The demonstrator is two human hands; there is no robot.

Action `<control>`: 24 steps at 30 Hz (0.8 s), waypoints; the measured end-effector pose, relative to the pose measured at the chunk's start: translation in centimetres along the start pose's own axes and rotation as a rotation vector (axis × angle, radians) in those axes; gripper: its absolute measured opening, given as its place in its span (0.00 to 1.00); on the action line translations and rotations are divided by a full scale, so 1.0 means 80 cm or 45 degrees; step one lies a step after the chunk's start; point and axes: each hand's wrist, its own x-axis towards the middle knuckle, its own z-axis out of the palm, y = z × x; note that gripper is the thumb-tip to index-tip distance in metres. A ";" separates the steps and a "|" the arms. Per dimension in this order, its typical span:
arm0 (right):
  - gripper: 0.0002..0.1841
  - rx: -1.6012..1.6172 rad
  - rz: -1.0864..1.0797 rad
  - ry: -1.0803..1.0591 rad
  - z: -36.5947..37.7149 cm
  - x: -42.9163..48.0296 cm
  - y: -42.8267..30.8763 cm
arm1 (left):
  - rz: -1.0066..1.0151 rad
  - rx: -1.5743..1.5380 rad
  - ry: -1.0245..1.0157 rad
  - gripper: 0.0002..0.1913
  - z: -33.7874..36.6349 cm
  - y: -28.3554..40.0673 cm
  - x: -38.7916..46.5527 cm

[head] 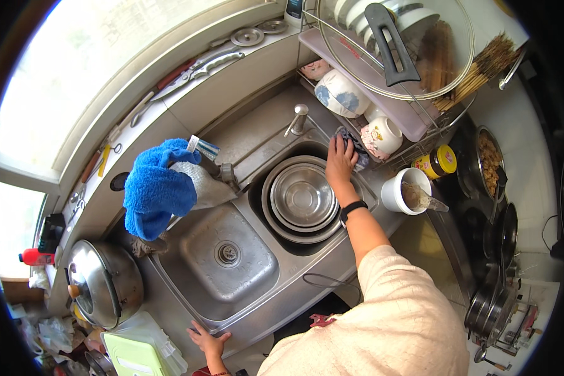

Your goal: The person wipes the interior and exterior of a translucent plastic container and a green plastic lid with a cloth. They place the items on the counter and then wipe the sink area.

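Note:
My right hand (341, 162) reaches over the right edge of the double stainless steel sink, its fingers on a dark patterned cloth (352, 141) beside the dish rack. Nested stainless steel bowls (303, 199) sit in the right basin, close to my wrist. At the near left corner of the sink (263, 308), my left hand (207, 339) rests with spread fingers on the counter edge, holding nothing. A blue towel (157, 188) and a grey cloth (207, 185) hang over the faucet, which they partly hide. The left basin shows its drain (228, 254).
A dish rack with bowls (342, 94) and a glass lid (397, 47) stands at upper right. Nearby are a white tub (395, 192), a yellow-lidded jar (437, 162) and a pan of food (489, 164). A lidded pot (104, 284) stands left; knives (178, 77) lie on the sill.

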 end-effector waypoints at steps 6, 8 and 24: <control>0.22 0.213 -0.273 0.056 0.028 0.085 -0.040 | 0.075 0.024 0.043 0.78 0.003 -0.006 0.003; 0.23 0.330 -0.389 0.008 0.034 0.105 -0.044 | 0.094 0.027 0.041 0.78 0.003 -0.007 0.003; 0.19 1.025 -0.823 0.198 -0.040 0.045 -0.146 | 0.170 0.078 0.121 0.76 0.006 -0.011 0.000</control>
